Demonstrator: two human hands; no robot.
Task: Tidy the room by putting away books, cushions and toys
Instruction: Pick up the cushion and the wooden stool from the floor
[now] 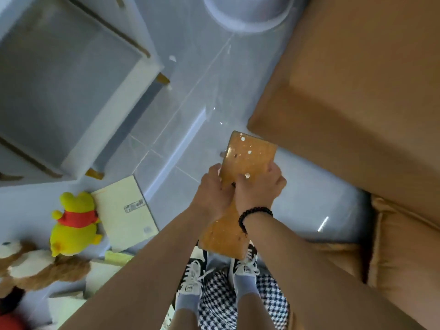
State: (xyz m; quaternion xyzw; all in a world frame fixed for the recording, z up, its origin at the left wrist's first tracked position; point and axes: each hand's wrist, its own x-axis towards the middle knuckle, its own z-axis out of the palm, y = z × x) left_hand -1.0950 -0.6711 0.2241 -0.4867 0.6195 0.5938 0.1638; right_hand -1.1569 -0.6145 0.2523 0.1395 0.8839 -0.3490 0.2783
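An orange book (250,156) with white speckles on its cover is held out in front of me over the tiled floor. My left hand (212,191) grips its left edge and my right hand (258,189), with a black bead bracelet on the wrist, grips its right side. A yellow bear toy in a red shirt (75,222) lies on the floor at the left. Next to it lies a cream book (123,210). A brown and white plush toy (35,267) lies at the lower left, with more pale books (97,275) beside it.
A brown sofa (357,91) fills the right side, with a brown cushion (400,246) at its lower end. A grey and white table (59,75) with wooden legs stands at the left. A round white base (245,17) sits at the top. My feet are below.
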